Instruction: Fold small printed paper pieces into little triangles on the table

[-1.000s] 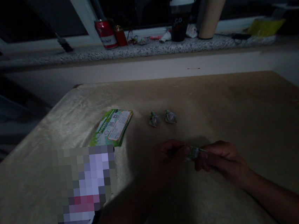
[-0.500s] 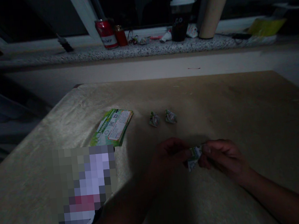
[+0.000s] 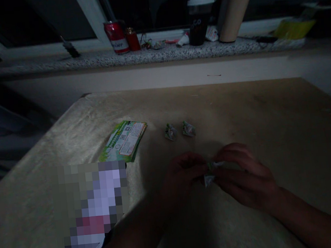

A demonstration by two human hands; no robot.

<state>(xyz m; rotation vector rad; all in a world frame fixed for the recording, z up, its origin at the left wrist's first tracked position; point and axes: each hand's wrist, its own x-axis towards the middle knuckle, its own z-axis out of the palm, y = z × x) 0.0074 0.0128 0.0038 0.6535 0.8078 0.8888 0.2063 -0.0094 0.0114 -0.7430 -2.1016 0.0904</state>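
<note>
Dimly lit scene, both hands meet at lower centre of the frame over the tan table [image 3: 270, 121]. Left hand [image 3: 182, 175] and right hand [image 3: 243, 179] each pinch the same small folded paper piece [image 3: 209, 174], fingers closed on it from either side, held just above the tabletop. It looks part folded, a white corner sticking down, shape hard to tell in the dark. Two finished-looking folded pieces [image 3: 170, 132] and [image 3: 188, 129] sit side by side at frame centre, just beyond the hands, apart from each other. Left of them lies a stack of green printed sheets [image 3: 124, 140], flat, untouched. A blurred-out patch sits at lower left. Judging by that: two pieces done, a third in hand mid-fold, stack of sheets left. Along the top of the frame a stone windowsill [image 3: 60, 64] carries a red can [image 3: 116, 37], a dark cup with white lid [image 3: 199, 17], a cardboard tube [image 3: 234, 8] and small clutter
</note>
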